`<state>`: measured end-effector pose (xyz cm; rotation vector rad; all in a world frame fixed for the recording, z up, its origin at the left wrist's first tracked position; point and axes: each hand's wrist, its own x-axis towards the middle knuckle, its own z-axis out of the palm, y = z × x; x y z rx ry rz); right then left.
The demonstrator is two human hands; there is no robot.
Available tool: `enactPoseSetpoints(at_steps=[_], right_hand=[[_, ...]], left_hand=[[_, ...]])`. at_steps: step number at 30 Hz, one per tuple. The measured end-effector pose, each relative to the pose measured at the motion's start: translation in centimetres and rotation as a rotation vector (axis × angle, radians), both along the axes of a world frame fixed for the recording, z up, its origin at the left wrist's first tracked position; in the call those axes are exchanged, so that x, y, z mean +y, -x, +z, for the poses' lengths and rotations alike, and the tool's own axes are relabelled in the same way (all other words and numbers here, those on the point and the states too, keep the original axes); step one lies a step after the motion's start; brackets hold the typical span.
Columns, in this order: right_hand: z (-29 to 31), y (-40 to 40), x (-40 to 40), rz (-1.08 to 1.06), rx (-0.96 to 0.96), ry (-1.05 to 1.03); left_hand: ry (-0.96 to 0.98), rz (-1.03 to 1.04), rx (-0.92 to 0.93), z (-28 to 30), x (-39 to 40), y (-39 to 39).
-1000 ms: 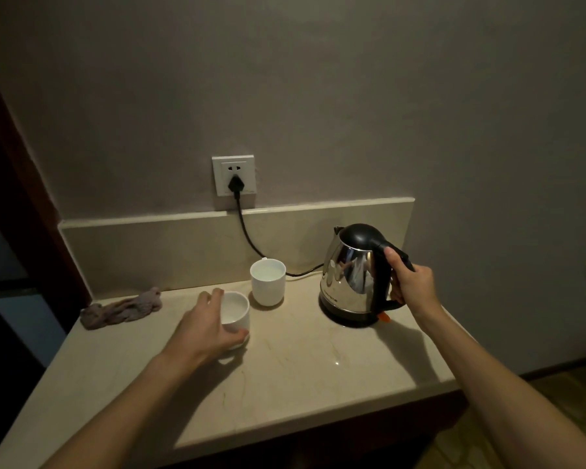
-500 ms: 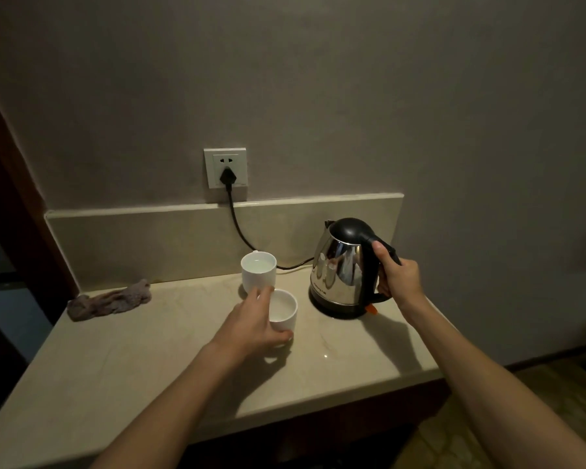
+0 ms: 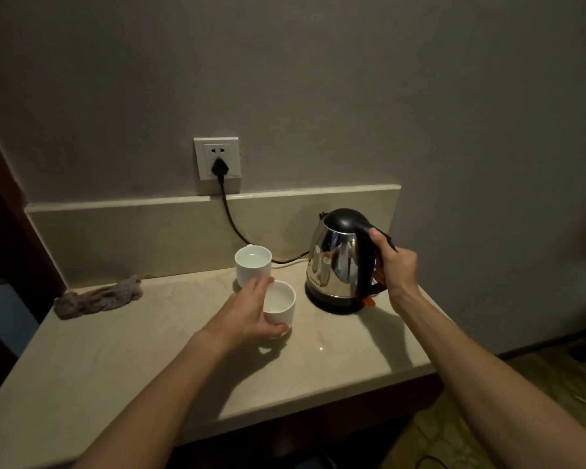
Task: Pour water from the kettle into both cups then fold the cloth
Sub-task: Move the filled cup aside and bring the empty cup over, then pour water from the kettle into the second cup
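Gripping near cup (image 3: 280,304) in left hand (image 3: 247,314), right hand (image 3: 394,265) on kettle (image 3: 339,262) handle

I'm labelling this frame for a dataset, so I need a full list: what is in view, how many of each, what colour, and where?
kettle: 1, shiny steel with black lid and handle, on its base at the right rear of the counter
cups: 2, white; rear cup stands near the backsplash and holds liquid, front cup is just in front of it
cloth: 1, greyish-brown, crumpled at the counter's left rear
wall socket: 1, white, above the backsplash
power cord: 1, black, plugged into the socket and running behind the rear cup towards the kettle
counter: 1, beige stone
left hand: 1, grips the front cup
right hand: 1, grips the kettle's handle
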<state>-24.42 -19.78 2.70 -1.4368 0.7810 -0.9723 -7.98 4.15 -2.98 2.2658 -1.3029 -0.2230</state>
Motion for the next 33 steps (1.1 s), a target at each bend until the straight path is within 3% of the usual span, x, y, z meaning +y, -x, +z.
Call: enactPoseSetpoints(at_steps=[6, 11, 22, 33], right_hand=[[3.4, 0.5, 0.8, 0.058, -0.073, 0.035], [7.1, 2.0, 1.0, 0.232, -0.006, 0.090], [10.7, 3.1, 2.1, 0.666, 0.439, 0.264], [11.2, 1.0, 1.9, 0.685, 0.705, 0.293]], left_hand=[[0.001, -0.013, -0.028, 0.0, 0.2, -0.2], [-0.016, -0.065, -0.004, 0.3, 0.3, -1.0], [0.044, -0.114, 0.004, 0.1, 1.1, -1.5], [0.030, -0.040, -0.012, -0.7, 1.0, -1.3]])
